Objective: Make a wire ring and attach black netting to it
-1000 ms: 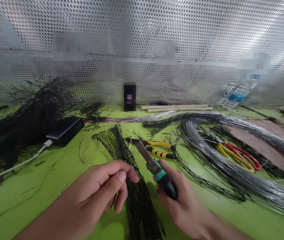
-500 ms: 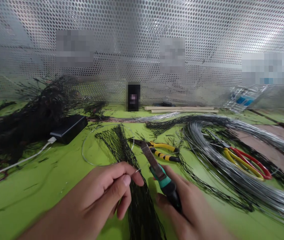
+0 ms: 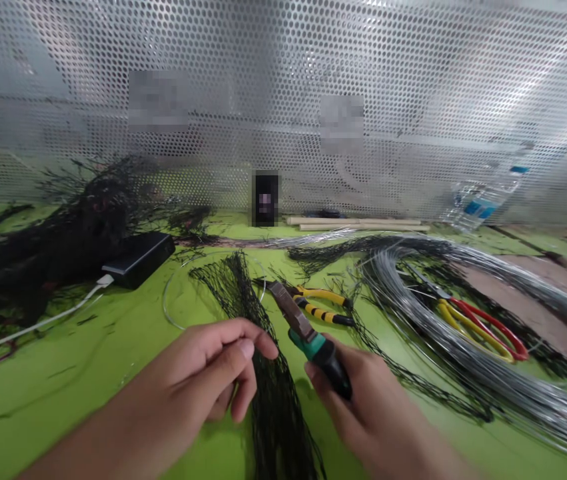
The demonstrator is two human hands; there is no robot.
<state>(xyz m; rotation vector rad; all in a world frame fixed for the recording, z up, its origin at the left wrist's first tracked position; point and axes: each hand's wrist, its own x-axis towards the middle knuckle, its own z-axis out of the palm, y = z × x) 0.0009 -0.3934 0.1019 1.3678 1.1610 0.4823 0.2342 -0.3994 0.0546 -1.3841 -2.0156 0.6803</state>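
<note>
My left hand is closed in a pinch with its thumb against the index finger, over the left side of a bundle of black netting. A thin wire curves in a loose loop from behind the netting back to this hand. My right hand is wrapped round pliers with green and black handles. Their metal jaws point up and left, above the netting's right side. Just behind those jaws lie long-nose pliers with yellow and black handles.
A coil of silvery wire lies at the right, with red-and-yellow-handled pliers inside it. A black box with a white cable and a dark fibre heap are at the left. Pale sticks and a plastic bottle stand near the perforated screen.
The pliers in my right hand have shifted slightly left and up. My left hand has moved slightly left; the short wire end that poked from its fingers no longer shows clearly.
</note>
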